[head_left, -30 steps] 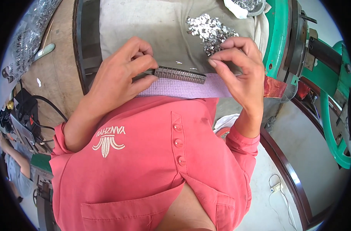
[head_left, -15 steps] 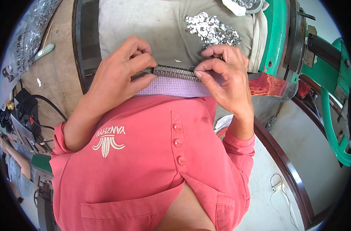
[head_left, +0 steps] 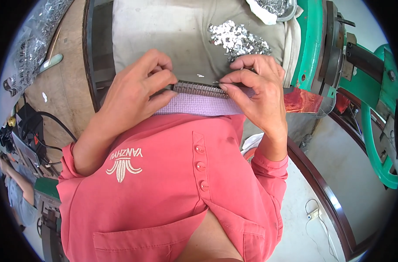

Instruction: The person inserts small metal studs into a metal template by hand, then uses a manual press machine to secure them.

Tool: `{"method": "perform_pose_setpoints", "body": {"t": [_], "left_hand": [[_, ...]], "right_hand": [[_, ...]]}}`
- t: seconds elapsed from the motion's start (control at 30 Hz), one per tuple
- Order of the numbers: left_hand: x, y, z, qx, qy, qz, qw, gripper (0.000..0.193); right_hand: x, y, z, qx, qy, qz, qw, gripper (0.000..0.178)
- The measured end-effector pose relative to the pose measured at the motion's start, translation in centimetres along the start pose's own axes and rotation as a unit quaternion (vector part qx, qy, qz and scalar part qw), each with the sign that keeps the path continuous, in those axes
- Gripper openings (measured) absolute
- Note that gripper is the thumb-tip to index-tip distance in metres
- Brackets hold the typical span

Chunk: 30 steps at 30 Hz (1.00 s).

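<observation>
A dark, narrow rack (head_left: 199,89) with a row of close-set slots and thin metal pins lies across a purple woven cloth (head_left: 194,105) in front of me. My left hand (head_left: 140,89) grips its left end between thumb and bent fingers. At the right end, my right hand (head_left: 261,89) has thumb and index finger pinched together, a thin metal pin (head_left: 216,82) jutting from their tips. The right end of the rack is partly hidden by these fingers. Just beyond the rack, a couple of loose pins (head_left: 200,75) rest on the grey-green cloth (head_left: 164,35).
Past my right hand is a pile of small white and dark metal pieces (head_left: 238,37). A clear container of pins (head_left: 275,8) stands at the far right. Green machinery (head_left: 310,43) borders the right side; a wooden board (head_left: 61,87) lies left. Another person's arm (head_left: 20,181) shows at the left rim.
The view has shifted slightly, so the cloth and rack sit a little lower. My right fingertips have moved slightly at the rack's right end; my left hand keeps its grip.
</observation>
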<state>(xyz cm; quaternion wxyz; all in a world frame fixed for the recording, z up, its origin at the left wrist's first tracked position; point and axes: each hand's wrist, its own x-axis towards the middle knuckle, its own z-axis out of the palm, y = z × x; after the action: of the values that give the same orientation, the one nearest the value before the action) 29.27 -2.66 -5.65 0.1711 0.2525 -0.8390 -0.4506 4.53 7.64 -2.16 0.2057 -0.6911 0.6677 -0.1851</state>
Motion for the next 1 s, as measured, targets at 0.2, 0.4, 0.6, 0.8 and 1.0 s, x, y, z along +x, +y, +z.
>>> {"method": "perform_pose_setpoints", "body": {"t": [0.2,0.4,0.6,0.8,1.0], "left_hand": [[-0.1,-0.2,-0.7,0.016,-0.026,0.004,1.000,0.024],[0.1,-0.6,-1.6,0.030,-0.041,0.008,0.999,0.027],[0.0,-0.9,-2.0,0.030,-0.046,0.005,0.998,0.027],[-0.1,-0.8,-2.2,0.024,-0.052,-0.010,0.998,0.026],[0.0,-0.7,-2.2,0.022,-0.055,-0.010,0.998,0.027]], "right_hand": [[0.5,0.3,-0.2,-0.019,-0.008,-0.011,1.000,0.015],[1.0,-0.2,0.3,-0.050,-0.018,-0.032,0.998,0.011],[0.8,-0.4,0.4,-0.077,-0.026,-0.031,0.996,0.010],[0.4,-0.1,0.2,-0.035,-0.021,-0.014,0.999,0.010],[0.6,-0.9,0.9,-0.052,-0.013,-0.035,0.998,0.009]]}}
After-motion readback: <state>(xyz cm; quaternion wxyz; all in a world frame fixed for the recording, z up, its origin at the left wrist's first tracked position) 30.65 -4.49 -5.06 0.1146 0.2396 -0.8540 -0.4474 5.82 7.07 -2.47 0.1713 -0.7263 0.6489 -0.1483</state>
